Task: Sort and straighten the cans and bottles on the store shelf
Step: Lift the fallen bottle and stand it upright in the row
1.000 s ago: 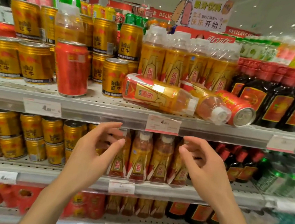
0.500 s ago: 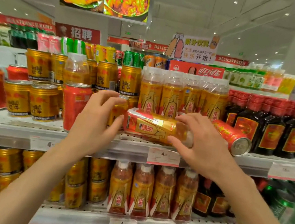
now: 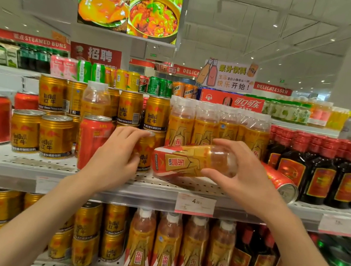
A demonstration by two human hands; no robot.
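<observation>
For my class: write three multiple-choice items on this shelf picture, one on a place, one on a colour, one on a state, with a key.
1. Where is the fallen red can? A right of the held bottle B on the lower shelf C by the gold cans
2. What colour are the dark bottles' caps? A green B red C white
3. How is the bottle in the right hand? A upright B upside down C on its side

Key: 1 A, it lies beyond that hand; 2 B, red tops show; 3 C, its label runs sideways while the left hand grips a gold can.
</observation>
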